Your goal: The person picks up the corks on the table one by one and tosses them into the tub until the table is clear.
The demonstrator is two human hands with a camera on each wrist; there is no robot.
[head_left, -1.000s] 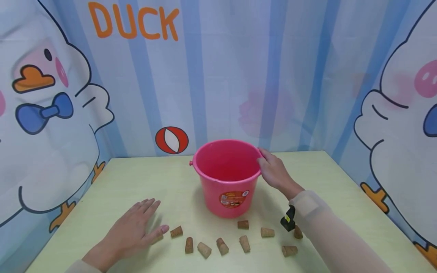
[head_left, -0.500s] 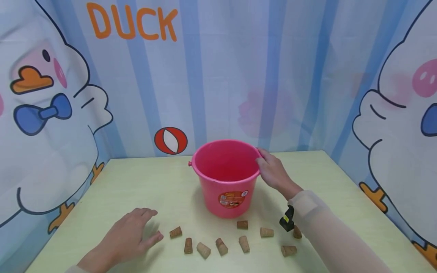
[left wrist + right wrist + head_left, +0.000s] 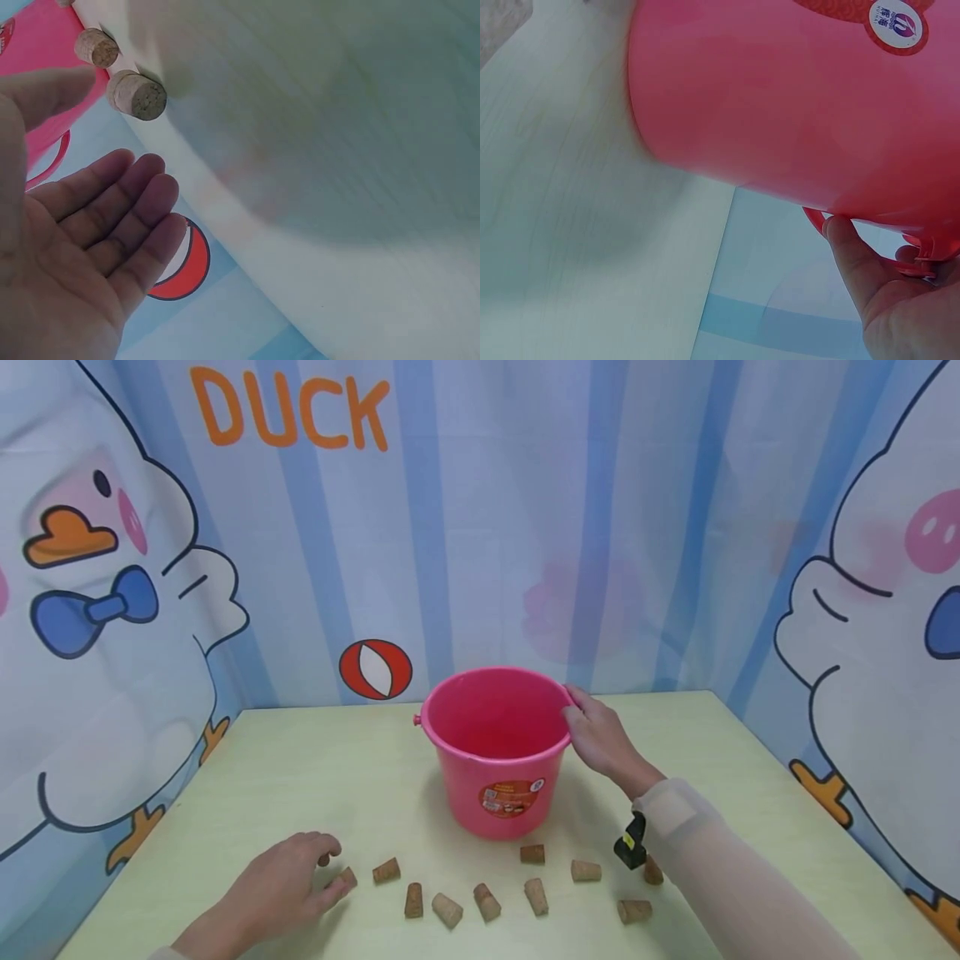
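Note:
A pink bucket (image 3: 502,793) stands upright on the pale table, its inside bare where it shows. My right hand (image 3: 603,735) grips it at the right side by the rim; in the right wrist view the thumb and fingers of that hand (image 3: 915,307) hold its red handle (image 3: 911,266) against the wall. My left hand (image 3: 270,885) hovers low over the table at the left, fingers loosely bent and apart from the thumb. A cork (image 3: 348,877) lies just past its thumb tip, and in the left wrist view this cork (image 3: 137,95) sits outside the relaxed fingers.
Several more corks lie scattered before the bucket, among them a cork (image 3: 386,870) near my left hand and a cork (image 3: 634,911) by my right sleeve. Another cork (image 3: 653,870) is partly hidden by that forearm. A printed duck curtain (image 3: 495,527) hangs behind the table.
My left hand has lowered and drawn slightly back, its fingers going from spread and straight to loosely bent. My right hand and the bucket stay put.

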